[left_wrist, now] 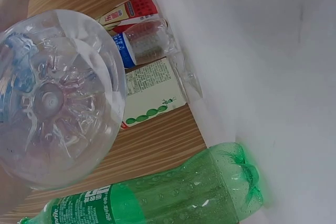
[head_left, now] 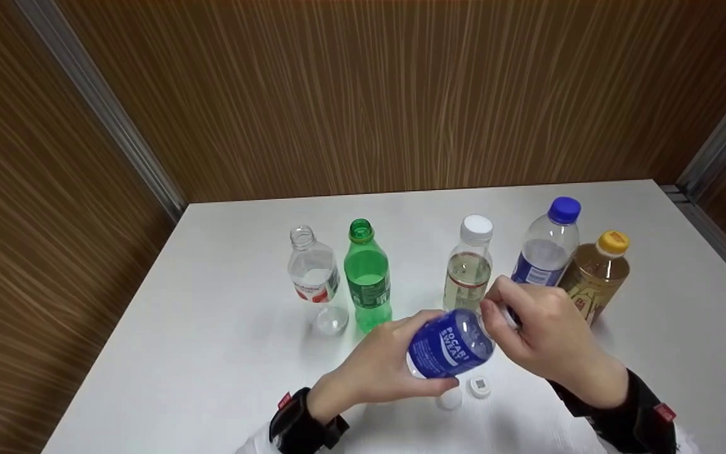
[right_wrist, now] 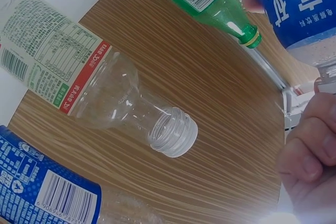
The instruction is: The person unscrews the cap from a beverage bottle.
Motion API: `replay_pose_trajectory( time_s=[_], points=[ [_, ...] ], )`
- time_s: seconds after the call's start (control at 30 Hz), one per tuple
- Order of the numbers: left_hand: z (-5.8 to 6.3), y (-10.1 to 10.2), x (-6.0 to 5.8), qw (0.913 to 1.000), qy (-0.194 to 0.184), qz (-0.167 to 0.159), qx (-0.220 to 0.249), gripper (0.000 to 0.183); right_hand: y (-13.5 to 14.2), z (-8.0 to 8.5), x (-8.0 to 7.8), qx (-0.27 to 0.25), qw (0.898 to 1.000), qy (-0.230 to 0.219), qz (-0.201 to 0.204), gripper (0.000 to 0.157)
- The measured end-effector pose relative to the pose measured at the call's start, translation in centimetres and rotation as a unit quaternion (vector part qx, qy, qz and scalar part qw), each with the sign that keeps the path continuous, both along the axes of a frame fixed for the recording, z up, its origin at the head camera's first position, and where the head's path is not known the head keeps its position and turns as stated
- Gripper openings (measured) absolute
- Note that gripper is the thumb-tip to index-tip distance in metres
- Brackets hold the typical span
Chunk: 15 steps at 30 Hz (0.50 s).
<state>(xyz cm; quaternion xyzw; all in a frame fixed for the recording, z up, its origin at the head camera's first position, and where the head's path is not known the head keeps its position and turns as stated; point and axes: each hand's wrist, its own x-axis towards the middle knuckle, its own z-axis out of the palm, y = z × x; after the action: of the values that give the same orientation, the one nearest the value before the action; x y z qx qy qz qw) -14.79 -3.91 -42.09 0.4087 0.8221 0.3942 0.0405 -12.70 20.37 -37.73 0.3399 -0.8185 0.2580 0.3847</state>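
Observation:
My left hand grips a clear sports-drink bottle with a blue label, tilted with its neck toward the right. Its clear base fills the left side of the left wrist view. At the neck, my right hand curls its fingers round the bottle's cap, mostly hidden by them. In the right wrist view, the curled fingers sit just below the blue label. Behind the held bottle stands a white-capped bottle with pale liquid.
An uncapped clear bottle and an uncapped green bottle stand to the left. Right of centre are a blue-capped bottle and a yellow-capped brown bottle. Loose white caps lie on the white table below the hands.

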Motion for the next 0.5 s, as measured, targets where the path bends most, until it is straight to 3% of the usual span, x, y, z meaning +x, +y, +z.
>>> replay_pose_trajectory(
  time_s=[0.23,0.37,0.5],
  points=[
    [-0.1,0.1,0.0,0.9997,0.011,0.018,-0.009,0.078,0.1,0.2,0.4,0.017,0.999,-0.024,-0.045,0.006],
    [-0.2,0.3,0.0,0.9984,0.043,0.036,-0.008,0.078,-0.3,0.6,1.0,-0.007,0.992,-0.085,-0.094,0.005],
    [-0.5,0.3,-0.1,0.9953,0.086,0.045,-0.005,0.077,-0.4,0.7,1.2,-0.009,0.977,-0.163,-0.138,0.007]
  ],
)
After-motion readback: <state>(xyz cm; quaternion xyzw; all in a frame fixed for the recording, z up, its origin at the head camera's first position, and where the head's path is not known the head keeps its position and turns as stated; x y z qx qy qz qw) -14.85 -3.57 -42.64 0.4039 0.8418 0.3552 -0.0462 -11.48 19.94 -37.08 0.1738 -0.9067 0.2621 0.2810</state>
